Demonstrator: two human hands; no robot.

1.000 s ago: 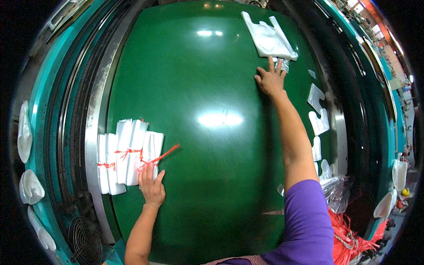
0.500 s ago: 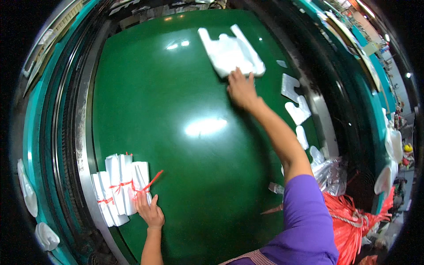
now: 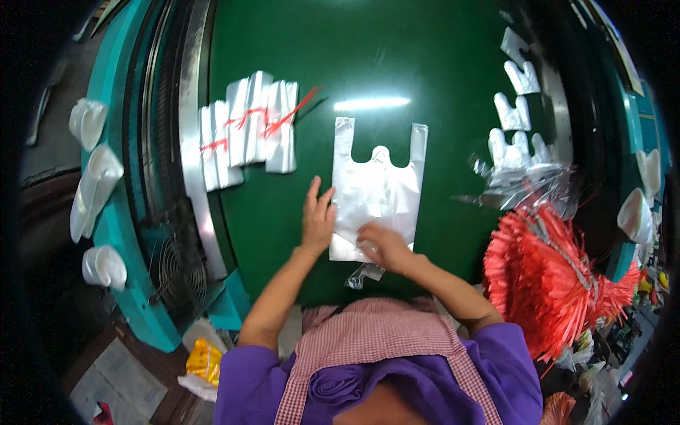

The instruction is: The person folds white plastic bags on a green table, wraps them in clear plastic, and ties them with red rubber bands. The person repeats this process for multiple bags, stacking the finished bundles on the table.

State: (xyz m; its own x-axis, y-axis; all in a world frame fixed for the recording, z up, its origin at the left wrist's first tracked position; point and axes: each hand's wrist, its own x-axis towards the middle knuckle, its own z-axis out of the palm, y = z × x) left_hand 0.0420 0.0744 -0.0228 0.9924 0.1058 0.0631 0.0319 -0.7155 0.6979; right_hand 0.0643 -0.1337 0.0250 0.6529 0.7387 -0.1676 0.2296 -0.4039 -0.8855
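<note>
A flat stack of white plastic carrier bags (image 3: 379, 191) lies on the green table top (image 3: 276, 227) right in front of me, its two handle loops pointing away. My left hand (image 3: 319, 219) is open, fingers stretched out along the stack's left edge. On the lower part of the stack, my right hand (image 3: 386, 246) has its fingers bent and closed at the plastic. A crumpled piece of clear plastic (image 3: 365, 275) sits at the stack's near edge, below the right hand.
Bundles of folded white bags (image 3: 248, 120) tied with red strips lie at the left. White plastic offcuts (image 3: 513, 112) and crumpled clear film (image 3: 528, 188) line the right side. A big bunch of red plastic strips (image 3: 538, 283) hangs at the near right. White rolls (image 3: 95, 191) stick to the teal frame (image 3: 134, 262).
The bag stack has come from the far side of the table to just before me. My right hand came back with it. My left hand left the tied bundles for the stack's left edge.
</note>
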